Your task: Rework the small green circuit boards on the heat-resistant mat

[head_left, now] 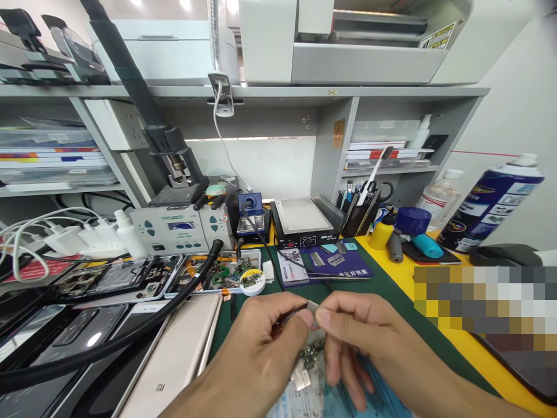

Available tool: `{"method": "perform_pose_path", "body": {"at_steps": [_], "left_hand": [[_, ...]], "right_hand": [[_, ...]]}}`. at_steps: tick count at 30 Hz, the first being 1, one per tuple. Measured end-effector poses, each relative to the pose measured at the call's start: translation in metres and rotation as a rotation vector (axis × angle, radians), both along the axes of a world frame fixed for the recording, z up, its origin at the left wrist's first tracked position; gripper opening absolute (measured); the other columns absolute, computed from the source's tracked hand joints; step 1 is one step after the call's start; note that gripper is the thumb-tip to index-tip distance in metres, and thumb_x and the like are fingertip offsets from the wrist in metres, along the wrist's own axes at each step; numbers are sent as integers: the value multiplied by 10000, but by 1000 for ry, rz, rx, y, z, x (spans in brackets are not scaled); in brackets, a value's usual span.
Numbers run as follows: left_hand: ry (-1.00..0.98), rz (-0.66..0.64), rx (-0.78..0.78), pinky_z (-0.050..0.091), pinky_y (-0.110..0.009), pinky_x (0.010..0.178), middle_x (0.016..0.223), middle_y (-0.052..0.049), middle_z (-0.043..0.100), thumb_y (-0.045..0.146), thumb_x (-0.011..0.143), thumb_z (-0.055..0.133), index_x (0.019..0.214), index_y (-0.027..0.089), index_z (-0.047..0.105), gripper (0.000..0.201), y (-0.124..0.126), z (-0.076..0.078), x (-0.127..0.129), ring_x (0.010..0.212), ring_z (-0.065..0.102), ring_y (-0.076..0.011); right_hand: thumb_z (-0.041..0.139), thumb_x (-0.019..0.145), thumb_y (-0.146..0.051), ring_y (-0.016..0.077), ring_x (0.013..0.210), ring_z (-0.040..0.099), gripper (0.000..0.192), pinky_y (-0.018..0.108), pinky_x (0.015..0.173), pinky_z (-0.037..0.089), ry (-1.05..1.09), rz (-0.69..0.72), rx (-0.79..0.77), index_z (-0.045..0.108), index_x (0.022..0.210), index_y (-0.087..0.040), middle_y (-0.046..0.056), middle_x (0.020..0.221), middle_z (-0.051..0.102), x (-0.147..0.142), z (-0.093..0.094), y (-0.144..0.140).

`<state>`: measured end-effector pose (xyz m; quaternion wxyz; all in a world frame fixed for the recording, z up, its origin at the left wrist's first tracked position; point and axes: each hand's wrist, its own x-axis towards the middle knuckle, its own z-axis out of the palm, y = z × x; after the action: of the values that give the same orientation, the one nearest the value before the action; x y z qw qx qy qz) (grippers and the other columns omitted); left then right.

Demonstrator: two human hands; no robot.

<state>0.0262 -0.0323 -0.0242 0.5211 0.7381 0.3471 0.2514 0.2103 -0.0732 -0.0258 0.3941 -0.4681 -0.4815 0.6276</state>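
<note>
Head view: both hands meet low centre over the green surface (pixel 391 284). Left hand (pixel 261 342) and right hand (pixel 361 337) pinch, btwn thumb and forefinger tips, a small flat silvery metal piece (pixel 312 306); a dark thin tool (pixel 285 319) runs back from it into the left hand's grip, can't tell exactly what it is. Both grips clenched on the piece, fingertips nearly touching.

Just below the grip: a small green circuit board (pixel 312 353) with a silver metal shield (pixel 301 378) beside it, lying on a blue-white sheet (pixel 348 400); partly hidden by right-hand fingers.

Writing: gold phone (pixel 178 354), face down, left of the grip, shows the "mi" logo. Grey rework station (pixel 180 229) up-left of the grip has a small display; its lettering too small to read. Blue-white spray can (pixel 489 203) far right, label print not legible. Blue card (pixel 343 264) above the grip carries white characters, unreadable.

Containers: open phone shell (pixel 213 273) up-left of the grip holds boards, flex cables and a round white tin (pixel 252 281) at its edge. Black pen holder (pixel 361 215) up-right of the grip holds a toothbrush, scissors, tools. Black hot plate (pixel 304 223) straight above the grip. Yellow bottle (pixel 382 232) next to the holder. A thick black hose (pixel 108 342) crosses the phones on the left.
</note>
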Motion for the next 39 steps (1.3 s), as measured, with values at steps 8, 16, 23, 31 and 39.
{"method": "perform_pose_path", "body": {"at_steps": [8, 16, 23, 31, 39], "left_hand": [[-27, 1, 7, 276, -291, 564, 670, 28, 445, 420, 1005, 424, 775, 159, 627, 402, 1, -3, -1, 634, 394, -126], [-3, 1, 30, 278, -296, 566, 672, 26, 454, 426, 1005, 415, 774, 157, 639, 419, 2, -1, 1, 636, 407, -127], [-19, -4, 56, 281, -292, 568, 676, 25, 472, 432, 1013, 418, 797, 157, 651, 420, 2, -4, 1, 633, 430, -120], [-14, 18, 92, 278, -292, 561, 662, 31, 441, 436, 1011, 426, 719, 162, 594, 434, 2, -3, 0, 619, 415, -115], [-27, 16, 65, 290, -295, 574, 671, 26, 451, 434, 1010, 429, 717, 165, 596, 432, 2, -1, 2, 633, 422, -123]], "right_hand": [[594, 959, -500, 68, 336, 567, 384, 136, 355, 328, 5, 8, -8, 622, 804, -150, 39, 598, 738, 1, 0, 0], [592, 960, -491, 68, 339, 568, 375, 136, 355, 329, 13, 17, -17, 629, 816, -147, 43, 600, 742, -1, 0, 3], [592, 957, -492, 69, 331, 564, 377, 137, 350, 323, 12, 17, -21, 626, 806, -147, 46, 596, 742, 1, 0, 1], [596, 956, -496, 67, 327, 561, 378, 132, 346, 321, 26, 10, -24, 625, 803, -151, 45, 593, 741, 0, -1, 1], [584, 967, -494, 67, 338, 567, 380, 132, 353, 315, 24, 23, -20, 622, 812, -149, 48, 598, 741, 1, 0, 1]]}}
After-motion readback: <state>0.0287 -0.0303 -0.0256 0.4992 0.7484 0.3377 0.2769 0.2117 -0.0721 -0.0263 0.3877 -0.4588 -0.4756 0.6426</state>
